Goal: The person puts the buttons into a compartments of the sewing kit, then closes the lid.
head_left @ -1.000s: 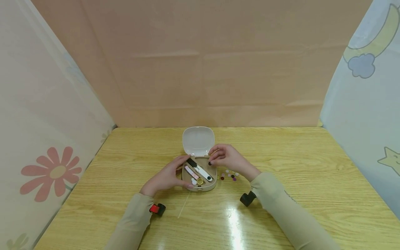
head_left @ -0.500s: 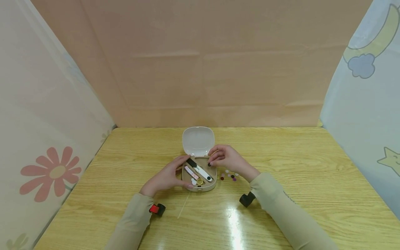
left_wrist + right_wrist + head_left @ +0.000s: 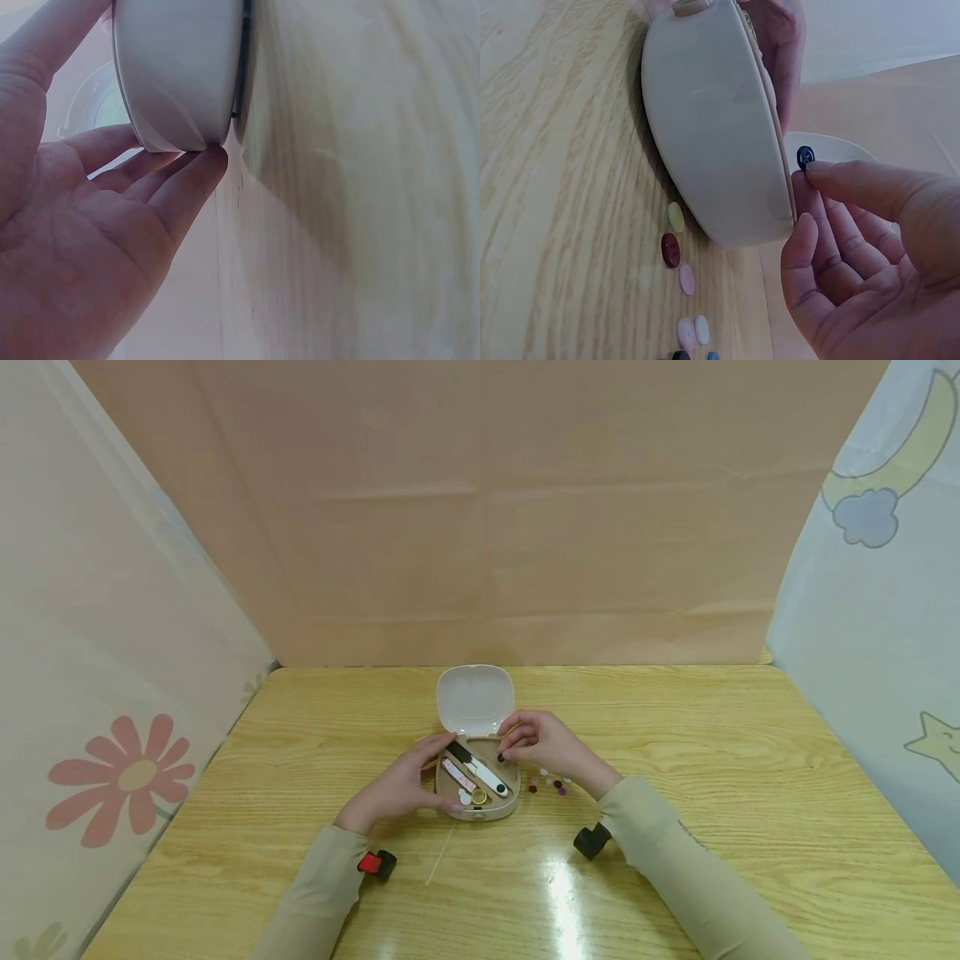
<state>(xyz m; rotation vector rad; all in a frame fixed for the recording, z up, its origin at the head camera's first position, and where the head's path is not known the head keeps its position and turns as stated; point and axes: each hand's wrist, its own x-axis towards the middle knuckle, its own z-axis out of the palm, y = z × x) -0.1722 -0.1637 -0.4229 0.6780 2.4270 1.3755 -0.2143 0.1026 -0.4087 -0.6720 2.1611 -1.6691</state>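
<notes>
A pale box (image 3: 487, 814) stands with its lid (image 3: 476, 700) raised, looking like a sewing kit. My left hand (image 3: 393, 789) grips its left side, thumb at the front and fingers toward the back; in the left wrist view the fingertips (image 3: 202, 161) touch its wall. My right hand (image 3: 547, 743) pinches a dark button (image 3: 805, 157) between thumb and finger, above the box's back right compartment. Inside lie a white tool with a black end (image 3: 487, 777), a pink patterned strip (image 3: 459, 774), a gold ring-shaped piece (image 3: 478, 796) and white buttons (image 3: 464, 797).
Several loose buttons lie on the wooden table (image 3: 675, 743) right of the box, among them a dark red button (image 3: 670, 250) and a pale yellow button (image 3: 676, 217). A thin pale stick (image 3: 441, 853) lies in front. Printed cloths hang at both sides, with a plain backdrop (image 3: 480, 527) behind.
My right hand has shifted very slightly toward me with the dark button still pinched. The left hand keeps its grip on the box.
</notes>
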